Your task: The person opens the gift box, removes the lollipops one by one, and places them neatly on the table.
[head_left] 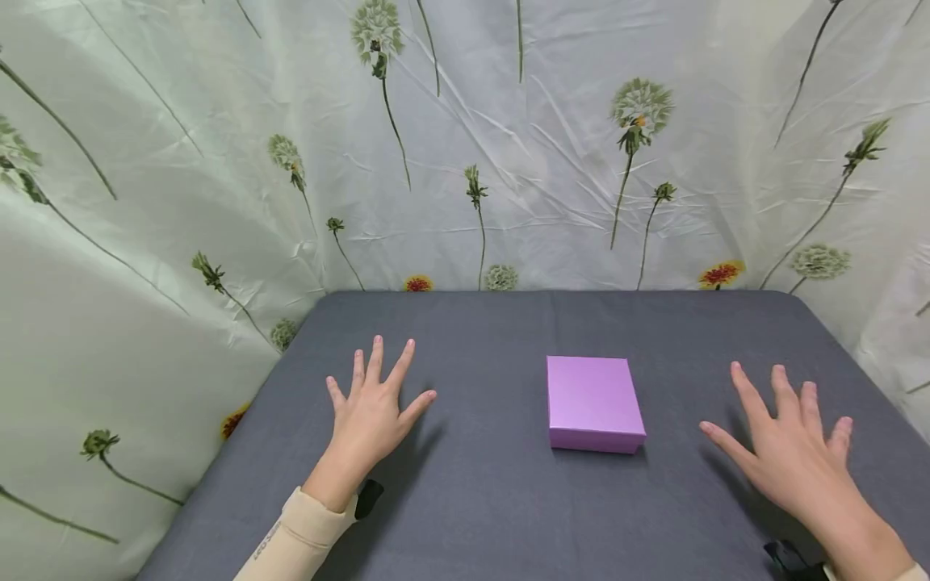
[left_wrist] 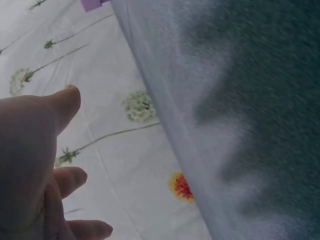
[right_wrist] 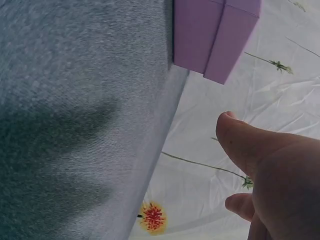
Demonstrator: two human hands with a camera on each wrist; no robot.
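A purple box [head_left: 592, 397] with its lid on sits on the grey table, a little right of the middle. To its left, my left hand [head_left: 372, 415] is held over the table, palm down with spread fingers and nothing in it. My right hand [head_left: 795, 452] is on the box's other side, fingers also spread and holding nothing; its thumb points toward the box. In the right wrist view the side of the box [right_wrist: 215, 37] shows the lid's seam. Only a small corner of the box [left_wrist: 91, 4] enters the left wrist view, at the top.
The table [head_left: 479, 500] is covered in dark grey cloth. A white curtain [head_left: 545, 161] printed with dandelions and other flowers hangs behind it and along the left and right sides. Dark wrist straps [head_left: 369, 499] sit at both wrists, and shadows of the hands fall on the cloth.
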